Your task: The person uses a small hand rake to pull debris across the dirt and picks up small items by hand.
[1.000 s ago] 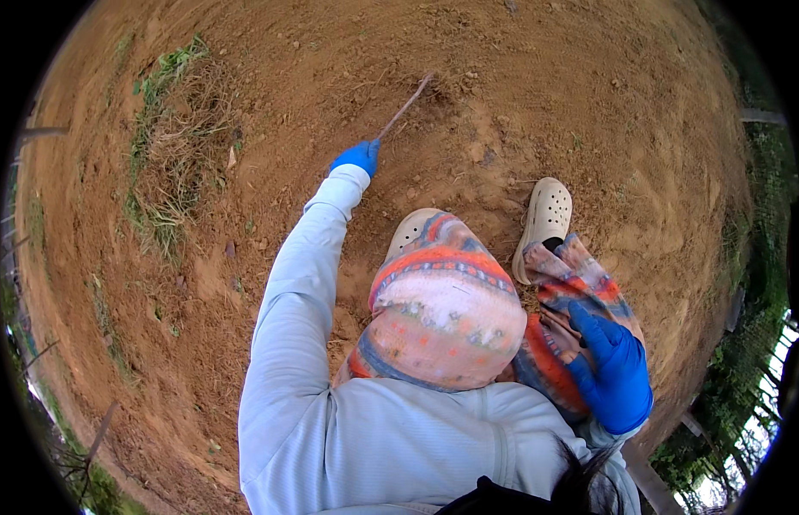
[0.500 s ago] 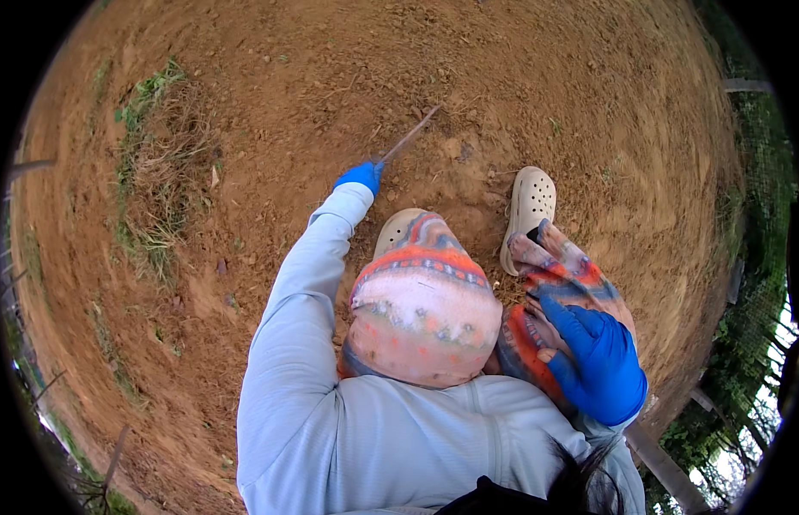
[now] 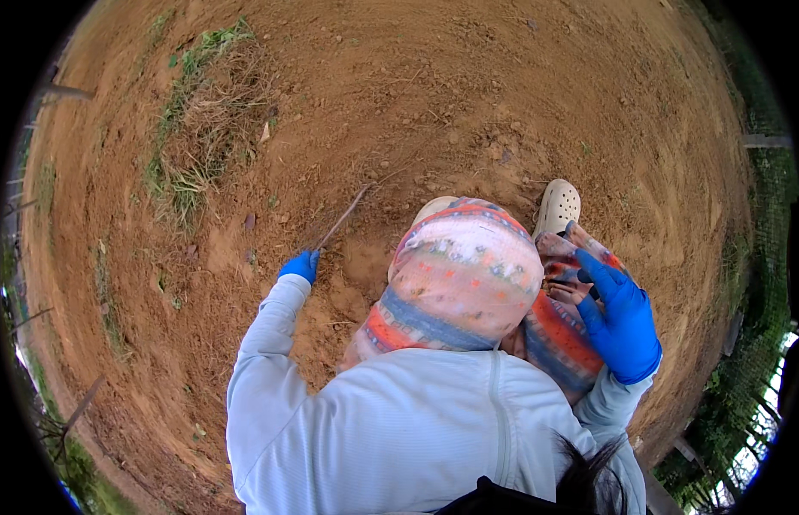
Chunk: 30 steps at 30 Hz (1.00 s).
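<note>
My left hand (image 3: 301, 265), in a blue glove, is closed round one end of a thin brown stick (image 3: 345, 218). The stick slants away to the upper right over the bare soil, its far end at or just above the ground. My right hand (image 3: 623, 326), also gloved in blue, is at my right leg over the patterned trousers (image 3: 468, 279). Its fingers are bent and apart, and I see nothing held in them; part of the fingertips blends with the cloth.
Brown crumbly soil (image 3: 356, 103) spreads all around. A heap of dry and green grass (image 3: 206, 120) lies at the far left. My beige clogs (image 3: 560, 206) stand on the soil. Thin posts and green plants (image 3: 768, 215) line the edges.
My left hand has drawn back toward me and to the left with the stick. My view has shifted, and the right hand's fingers have spread a little over the leg.
</note>
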Each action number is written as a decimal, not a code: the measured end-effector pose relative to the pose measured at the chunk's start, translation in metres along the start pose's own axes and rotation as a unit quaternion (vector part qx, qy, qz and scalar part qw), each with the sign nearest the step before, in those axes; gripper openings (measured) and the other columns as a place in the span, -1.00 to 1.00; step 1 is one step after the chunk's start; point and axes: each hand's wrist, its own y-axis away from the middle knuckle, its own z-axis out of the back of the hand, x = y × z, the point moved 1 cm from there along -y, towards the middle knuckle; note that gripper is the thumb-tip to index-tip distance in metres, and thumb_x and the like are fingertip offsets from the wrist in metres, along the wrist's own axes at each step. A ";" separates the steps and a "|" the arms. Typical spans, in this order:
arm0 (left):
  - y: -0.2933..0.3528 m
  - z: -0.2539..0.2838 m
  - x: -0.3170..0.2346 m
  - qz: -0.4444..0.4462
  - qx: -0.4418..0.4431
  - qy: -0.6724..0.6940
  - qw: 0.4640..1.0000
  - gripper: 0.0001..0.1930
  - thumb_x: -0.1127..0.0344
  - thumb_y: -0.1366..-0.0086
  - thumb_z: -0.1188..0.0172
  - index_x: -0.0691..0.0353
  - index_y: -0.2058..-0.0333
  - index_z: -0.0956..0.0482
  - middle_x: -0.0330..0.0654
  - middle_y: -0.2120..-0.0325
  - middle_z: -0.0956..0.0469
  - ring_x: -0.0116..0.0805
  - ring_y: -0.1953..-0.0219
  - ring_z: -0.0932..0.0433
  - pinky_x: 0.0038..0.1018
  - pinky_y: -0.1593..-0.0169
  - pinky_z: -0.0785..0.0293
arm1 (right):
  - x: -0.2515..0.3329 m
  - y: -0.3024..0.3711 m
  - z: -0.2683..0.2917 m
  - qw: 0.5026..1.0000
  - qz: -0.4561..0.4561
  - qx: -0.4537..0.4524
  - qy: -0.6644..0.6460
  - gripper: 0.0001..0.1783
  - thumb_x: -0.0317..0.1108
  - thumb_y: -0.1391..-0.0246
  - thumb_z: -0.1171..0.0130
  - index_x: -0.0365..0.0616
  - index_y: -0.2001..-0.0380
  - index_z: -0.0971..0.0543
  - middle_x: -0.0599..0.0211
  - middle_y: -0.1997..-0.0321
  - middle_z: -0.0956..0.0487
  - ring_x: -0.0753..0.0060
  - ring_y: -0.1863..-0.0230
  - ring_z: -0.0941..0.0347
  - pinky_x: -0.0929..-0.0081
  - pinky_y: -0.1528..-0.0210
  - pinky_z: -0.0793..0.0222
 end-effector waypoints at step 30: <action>-0.029 0.064 -0.150 -0.122 -0.018 0.704 0.700 -0.73 0.15 -0.35 0.21 0.16 0.25 -0.42 -0.31 0.68 -0.31 -0.47 0.72 -0.26 -0.49 0.69 -0.25 | 0.012 -0.019 -0.002 0.996 0.055 0.030 0.057 -0.52 -0.29 -0.04 -0.13 -0.13 -0.05 -0.40 0.14 0.23 -0.55 0.13 0.23 -0.51 0.35 0.17 -0.41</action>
